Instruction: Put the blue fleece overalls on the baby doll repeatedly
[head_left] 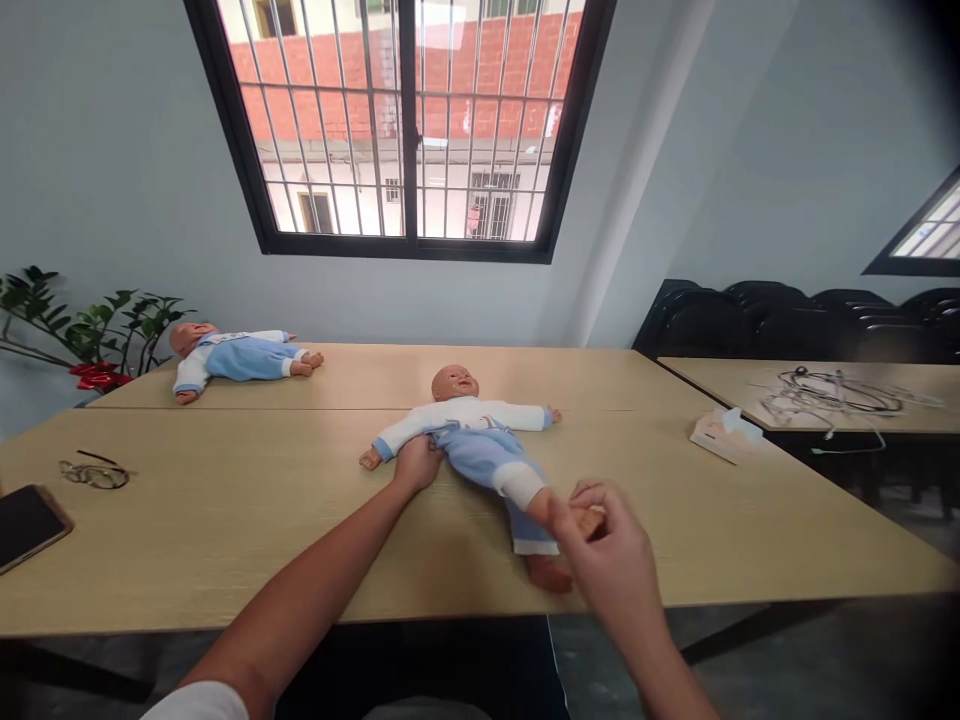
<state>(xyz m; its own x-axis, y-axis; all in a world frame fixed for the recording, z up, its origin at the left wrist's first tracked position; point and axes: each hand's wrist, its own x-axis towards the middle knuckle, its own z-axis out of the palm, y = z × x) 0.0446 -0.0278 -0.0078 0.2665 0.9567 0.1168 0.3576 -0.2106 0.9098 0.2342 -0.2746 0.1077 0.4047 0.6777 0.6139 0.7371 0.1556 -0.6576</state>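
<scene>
Doll position: doll (pixel 480 440) flat on its back on the table (pixel 225 520), near the front edge, head toward the window.
Long axis: head far, legs near, slanting down to the right.
Left hand: left hand (pixel 418 463) at the doll's waist, fingers curled; gripping or only pressing, cannot tell.
Right hand: right hand (pixel 604 545) pinched closed around one foot (pixel 589 522), held just above the tabletop.
Other foot: other foot (pixel 550 573) on the table, just left of the right hand.
Nearer hand: right to the feet, left to the trunk.
</scene>
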